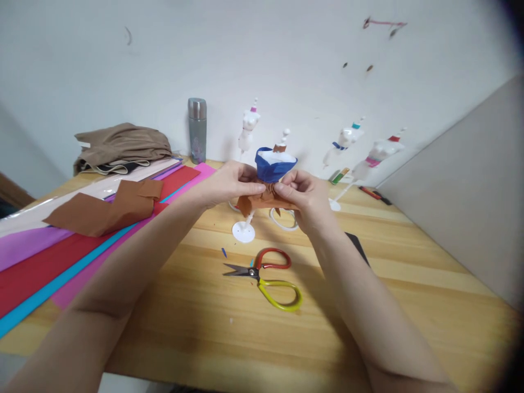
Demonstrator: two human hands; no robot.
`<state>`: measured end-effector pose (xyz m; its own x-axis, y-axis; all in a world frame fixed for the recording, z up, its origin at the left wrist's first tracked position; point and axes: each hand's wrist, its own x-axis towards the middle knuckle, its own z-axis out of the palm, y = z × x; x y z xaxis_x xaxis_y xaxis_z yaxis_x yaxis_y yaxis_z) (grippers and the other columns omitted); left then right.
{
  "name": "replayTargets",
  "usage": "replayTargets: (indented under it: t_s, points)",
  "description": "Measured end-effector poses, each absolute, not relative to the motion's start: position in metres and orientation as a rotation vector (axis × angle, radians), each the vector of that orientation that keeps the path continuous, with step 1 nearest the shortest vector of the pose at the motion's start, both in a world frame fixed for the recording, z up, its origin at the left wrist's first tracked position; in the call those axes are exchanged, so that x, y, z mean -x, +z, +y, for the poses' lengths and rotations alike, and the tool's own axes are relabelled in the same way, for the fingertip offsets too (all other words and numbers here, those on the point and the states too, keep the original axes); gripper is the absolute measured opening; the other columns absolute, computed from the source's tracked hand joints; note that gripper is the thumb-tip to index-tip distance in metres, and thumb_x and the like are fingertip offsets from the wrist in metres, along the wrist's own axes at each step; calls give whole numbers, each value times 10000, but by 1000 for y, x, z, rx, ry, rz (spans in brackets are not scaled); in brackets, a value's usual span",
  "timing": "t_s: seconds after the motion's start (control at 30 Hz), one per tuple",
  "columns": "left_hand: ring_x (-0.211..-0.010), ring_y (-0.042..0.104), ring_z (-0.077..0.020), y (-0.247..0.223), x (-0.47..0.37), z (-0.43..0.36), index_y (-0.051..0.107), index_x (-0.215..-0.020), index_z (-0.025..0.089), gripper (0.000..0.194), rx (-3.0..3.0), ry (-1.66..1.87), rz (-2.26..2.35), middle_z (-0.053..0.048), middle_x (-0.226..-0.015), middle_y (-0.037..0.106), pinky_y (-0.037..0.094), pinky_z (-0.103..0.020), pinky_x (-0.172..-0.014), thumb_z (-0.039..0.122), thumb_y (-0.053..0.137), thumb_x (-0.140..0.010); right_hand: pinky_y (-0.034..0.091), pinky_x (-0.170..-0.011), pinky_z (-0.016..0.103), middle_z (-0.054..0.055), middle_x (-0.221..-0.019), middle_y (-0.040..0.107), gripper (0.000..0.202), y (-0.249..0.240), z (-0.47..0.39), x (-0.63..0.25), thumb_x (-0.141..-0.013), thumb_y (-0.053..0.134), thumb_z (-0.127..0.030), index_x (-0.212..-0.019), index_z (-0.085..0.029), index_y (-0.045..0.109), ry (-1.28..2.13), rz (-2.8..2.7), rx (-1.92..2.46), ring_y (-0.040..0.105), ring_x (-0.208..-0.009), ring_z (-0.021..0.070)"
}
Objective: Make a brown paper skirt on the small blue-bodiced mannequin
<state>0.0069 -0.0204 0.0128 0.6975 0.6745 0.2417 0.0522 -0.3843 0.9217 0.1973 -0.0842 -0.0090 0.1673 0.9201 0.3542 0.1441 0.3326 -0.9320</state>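
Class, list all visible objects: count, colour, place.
Dressed mannequin: one, white, centre
Blue wrap: one, blue, mannequin's torso
Brown wrap: one, brown, below blue
Other mannequins: three, white, behind
Scissors: one, red/yellow, front
Flask: one, grey, back
Cloth: one, brown, left
Sheets: several, multicoloured, left
Offcuts: count unclear, brown, atop sheets
Ring: one, white, middle
Flat object: one, black, right
Small items: several, mixed, right
Scraps: several, mixed, by scissors
Table: one, yellowish, beneath
Left hand, right hand: two, bare, on brown wrap

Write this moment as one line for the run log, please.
left grip: brown piece | right grip: same piece | piece: against mannequin, below blue band | scissors: on table
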Motion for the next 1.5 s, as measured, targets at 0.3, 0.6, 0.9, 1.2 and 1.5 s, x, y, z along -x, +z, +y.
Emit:
replayTargets:
  t_s: [0.3,0.6,0.9,1.2,1.5]
  points:
    - [-1019,739,-261,16,-1,-16,810,-919,165,206,-1764,867,632,-58,-947,811,568,-384,-962,252,750,-742,399,-430,282,43,-507,607,709,18,-110,-213,-713,696,-892,-551,-206,614,849,-1710,1336,538,-448,132]
    - [-1052,740,-309,16,5,-10,769,-847,149,205,-1694,972,687,-82,-893,790,553,-442,-974,317,780,-730,320,-382,222,-25,-484,580,482,-6,-98,-190,-637,907,-543,-567,-203,572,1222,-1453,1158,428,-392,64]
    - [-832,669,-207,20,5,-12,683,-757,137,166,-1439,956,784,-38,-736,692,494,-406,-916,275,758,-704,289,-415,233,-71,-462,488,492,-8,-96,-190,-657,884,-518,-574,-222,499,1162,-1558,1070,374,-421,62]
    - [-894,677,-213,19,6,-8,620,-702,160,173,-1353,986,810,-31,-738,653,491,-402,-918,259,762,-702,340,-429,233,-46,-487,556,400,-8,-94,-193,-657,887,-534,-673,-194,676,1198,-1593,1193,446,-439,77]
    - [-1094,700,-313,11,6,-1,580,-709,170,251,-1462,1004,758,-70,-806,681,511,-442,-939,346,757,-740,293,-387,218,-2,-508,582,580,-8,-95,-197,-664,854,-706,-576,-179,628,1433,-1514,1073,457,-407,67]
